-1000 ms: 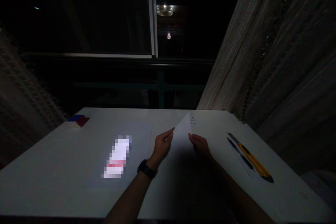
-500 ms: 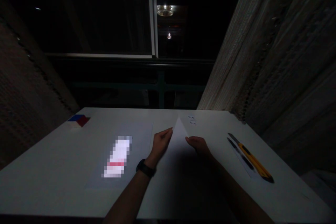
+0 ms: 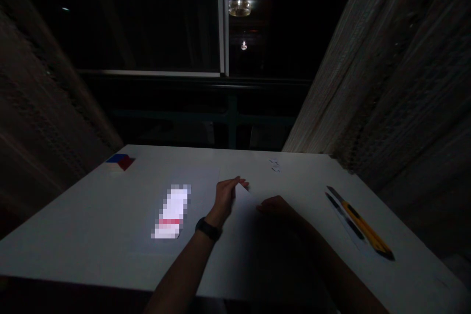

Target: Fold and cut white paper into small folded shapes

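A white sheet of paper (image 3: 243,213) stands up from the table between my hands, its lower part deep in shadow. My left hand (image 3: 225,197), with a dark watch on the wrist, is closed on the upper left edge, fingertips bent over the top corner. On the opposite edge, my right hand (image 3: 276,207) pinches the paper between thumb and fingers. Left of my hands, a bright pixelated rectangle like a lit phone (image 3: 172,212) lies on another pale sheet (image 3: 204,194).
On the right of the white table (image 3: 73,225) lie a yellow box cutter (image 3: 366,228) and a dark pen (image 3: 344,216). Small paper scraps (image 3: 275,166) are beyond my hands. A blue, red and white block (image 3: 119,162) sits far left. Curtains (image 3: 331,83) flank the dark window.
My left fingers have moved from the paper's left edge over its top corner, and the pointed tip that rose above my hands no longer shows. The whole view has shifted slightly.
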Action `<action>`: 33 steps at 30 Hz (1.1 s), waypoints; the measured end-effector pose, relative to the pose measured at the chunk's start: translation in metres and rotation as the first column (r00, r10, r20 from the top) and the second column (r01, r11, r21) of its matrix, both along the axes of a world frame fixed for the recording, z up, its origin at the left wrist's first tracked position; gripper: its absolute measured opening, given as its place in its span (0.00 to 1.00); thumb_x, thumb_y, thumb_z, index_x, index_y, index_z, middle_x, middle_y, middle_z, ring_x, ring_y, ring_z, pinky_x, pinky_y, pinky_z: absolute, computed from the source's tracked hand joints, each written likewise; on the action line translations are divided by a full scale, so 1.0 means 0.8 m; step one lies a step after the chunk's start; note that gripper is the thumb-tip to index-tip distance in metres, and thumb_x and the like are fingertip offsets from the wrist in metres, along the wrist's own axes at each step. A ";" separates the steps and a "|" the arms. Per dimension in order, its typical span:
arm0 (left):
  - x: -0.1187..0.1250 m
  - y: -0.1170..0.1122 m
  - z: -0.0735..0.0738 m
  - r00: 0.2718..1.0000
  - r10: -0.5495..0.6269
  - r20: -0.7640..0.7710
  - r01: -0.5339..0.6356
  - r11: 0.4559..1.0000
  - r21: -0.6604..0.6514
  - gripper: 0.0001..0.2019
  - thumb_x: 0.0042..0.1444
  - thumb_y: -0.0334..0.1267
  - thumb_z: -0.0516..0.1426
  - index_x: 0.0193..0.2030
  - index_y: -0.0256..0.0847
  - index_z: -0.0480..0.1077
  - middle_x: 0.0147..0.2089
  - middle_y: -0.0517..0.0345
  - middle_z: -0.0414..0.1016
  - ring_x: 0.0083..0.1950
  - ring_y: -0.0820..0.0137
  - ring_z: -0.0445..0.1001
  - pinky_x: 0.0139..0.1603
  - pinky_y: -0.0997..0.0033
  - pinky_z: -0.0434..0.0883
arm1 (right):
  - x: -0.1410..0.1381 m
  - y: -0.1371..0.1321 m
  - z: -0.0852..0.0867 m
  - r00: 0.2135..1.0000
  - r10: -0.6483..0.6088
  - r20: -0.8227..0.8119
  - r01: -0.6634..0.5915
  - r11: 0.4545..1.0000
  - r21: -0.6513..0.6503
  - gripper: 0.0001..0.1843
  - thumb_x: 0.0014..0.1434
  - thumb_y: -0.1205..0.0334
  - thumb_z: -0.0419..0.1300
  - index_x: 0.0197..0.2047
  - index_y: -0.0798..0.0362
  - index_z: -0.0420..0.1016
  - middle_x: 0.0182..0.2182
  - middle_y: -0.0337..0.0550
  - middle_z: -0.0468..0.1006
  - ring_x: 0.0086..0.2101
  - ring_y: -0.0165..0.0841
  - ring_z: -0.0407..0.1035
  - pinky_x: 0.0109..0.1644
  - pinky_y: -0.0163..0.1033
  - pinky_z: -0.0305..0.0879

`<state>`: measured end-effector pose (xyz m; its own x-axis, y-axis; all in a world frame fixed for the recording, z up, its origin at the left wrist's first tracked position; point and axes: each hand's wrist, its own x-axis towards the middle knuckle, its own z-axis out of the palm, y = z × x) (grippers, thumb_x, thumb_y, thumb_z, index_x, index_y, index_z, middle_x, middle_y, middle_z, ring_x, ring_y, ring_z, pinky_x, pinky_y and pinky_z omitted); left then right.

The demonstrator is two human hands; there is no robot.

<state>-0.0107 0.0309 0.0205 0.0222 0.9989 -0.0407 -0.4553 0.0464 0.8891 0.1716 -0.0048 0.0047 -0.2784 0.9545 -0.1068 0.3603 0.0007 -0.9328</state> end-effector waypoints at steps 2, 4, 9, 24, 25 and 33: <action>0.000 0.000 0.001 1.000 -0.004 0.016 0.004 1.000 -0.013 0.16 0.42 0.44 0.64 0.30 0.29 0.75 0.29 0.44 0.78 0.33 0.61 0.77 0.40 0.61 0.70 | 0.000 0.001 -0.003 1.000 -0.001 -0.001 0.001 1.000 0.015 0.22 0.42 0.44 0.61 0.13 0.55 0.67 0.11 0.34 0.61 0.16 0.25 0.53 0.20 0.33 0.48; -0.001 0.001 0.000 1.000 -0.001 0.015 0.001 1.000 -0.017 0.16 0.42 0.44 0.64 0.30 0.29 0.75 0.29 0.44 0.78 0.32 0.61 0.77 0.40 0.61 0.70 | 0.000 0.002 -0.004 1.000 0.008 0.013 -0.008 1.000 0.022 0.22 0.42 0.44 0.61 0.13 0.55 0.67 0.11 0.34 0.60 0.17 0.25 0.52 0.20 0.33 0.48; -0.002 0.003 -0.005 0.999 -0.002 0.033 0.003 1.000 -0.022 0.15 0.42 0.42 0.63 0.30 0.29 0.75 0.29 0.44 0.79 0.32 0.61 0.77 0.40 0.61 0.71 | 0.002 0.004 -0.004 0.997 0.060 0.040 -0.062 0.996 0.060 0.24 0.44 0.43 0.60 0.12 0.55 0.65 0.12 0.33 0.58 0.17 0.24 0.50 0.21 0.33 0.47; 0.007 -0.003 -0.008 0.967 -0.120 -0.222 0.130 0.991 0.031 0.25 0.42 0.47 0.63 0.45 0.30 0.74 0.35 0.46 0.79 0.34 0.64 0.76 0.35 0.68 0.71 | 0.009 0.006 0.006 0.878 -0.396 -0.270 0.422 0.906 0.041 0.25 0.43 0.38 0.60 0.18 0.54 0.68 0.14 0.36 0.63 0.19 0.28 0.57 0.22 0.34 0.53; 0.009 -0.005 -0.009 0.956 -0.128 -0.263 0.148 0.987 0.055 0.26 0.41 0.45 0.64 0.46 0.31 0.74 0.37 0.47 0.79 0.36 0.63 0.76 0.37 0.66 0.72 | 0.009 0.005 0.007 0.854 -0.419 -0.309 0.445 0.895 0.017 0.25 0.42 0.38 0.60 0.19 0.55 0.70 0.14 0.37 0.65 0.19 0.29 0.59 0.23 0.35 0.54; 0.010 -0.010 -0.007 0.894 -0.084 -0.441 0.189 0.961 0.200 0.20 0.49 0.43 0.60 0.48 0.35 0.73 0.48 0.49 0.76 0.49 0.59 0.73 0.52 0.60 0.68 | 0.000 -0.002 0.016 0.756 -0.299 -0.583 0.223 0.954 -0.200 0.26 0.38 0.46 0.68 0.36 0.59 0.77 0.27 0.47 0.79 0.27 0.40 0.71 0.34 0.44 0.64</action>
<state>-0.0024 0.0227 0.0151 0.1926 0.9691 0.1543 -0.0364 -0.1500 0.9880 0.1719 -0.0066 0.0176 -0.0635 0.9916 -0.1128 -0.3018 -0.1268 -0.9449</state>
